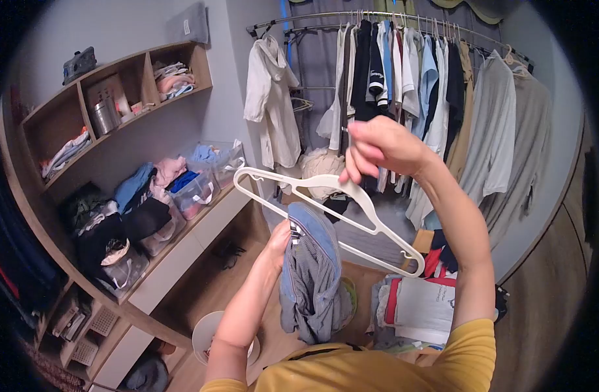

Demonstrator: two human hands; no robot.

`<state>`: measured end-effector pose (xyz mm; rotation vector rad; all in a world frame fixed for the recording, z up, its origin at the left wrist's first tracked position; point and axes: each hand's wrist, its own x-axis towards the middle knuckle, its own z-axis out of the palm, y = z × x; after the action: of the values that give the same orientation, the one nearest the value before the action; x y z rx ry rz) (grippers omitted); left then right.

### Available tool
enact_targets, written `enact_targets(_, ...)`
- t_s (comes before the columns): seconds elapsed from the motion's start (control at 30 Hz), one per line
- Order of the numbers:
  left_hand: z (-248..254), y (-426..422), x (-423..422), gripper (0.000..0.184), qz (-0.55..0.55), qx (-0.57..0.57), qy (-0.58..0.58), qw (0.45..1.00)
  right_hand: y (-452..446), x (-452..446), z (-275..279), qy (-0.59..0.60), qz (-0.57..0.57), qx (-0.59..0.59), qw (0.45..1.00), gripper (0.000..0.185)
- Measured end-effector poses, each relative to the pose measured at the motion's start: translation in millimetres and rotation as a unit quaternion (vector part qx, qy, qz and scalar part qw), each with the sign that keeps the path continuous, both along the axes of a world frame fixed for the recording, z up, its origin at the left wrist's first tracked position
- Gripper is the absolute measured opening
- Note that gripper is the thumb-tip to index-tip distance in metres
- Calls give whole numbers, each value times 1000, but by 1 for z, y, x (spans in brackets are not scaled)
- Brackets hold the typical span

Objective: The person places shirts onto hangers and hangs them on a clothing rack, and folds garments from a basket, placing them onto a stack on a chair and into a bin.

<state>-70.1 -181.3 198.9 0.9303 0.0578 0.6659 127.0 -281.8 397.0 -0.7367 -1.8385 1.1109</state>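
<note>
My right hand (387,147) is raised in the middle, with its fingers closed at the neck of a white plastic clothes hanger (372,219). The hanger slants down to the right, with its lower bar passing behind a garment. My left hand (280,240) grips the collar area of this blue-grey striped shirt (306,281), where a label shows. Below that hand the shirt hangs down in folds. I cannot tell whether any part of the hanger is inside the shirt.
A curved rail (378,13) at the back holds many hung clothes. Clear bins (126,271) of clothes stand on the left cabinet under a wall shelf (90,85). A folded clothes pile (423,307) sits at lower right, and a white round bin (204,333) at lower left.
</note>
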Motion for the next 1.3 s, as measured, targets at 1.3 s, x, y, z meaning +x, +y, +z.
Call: enact_targets(1.3,140,83,-126,25,216,492,514,669,66,28,-128,-182,-296,164,923,26)
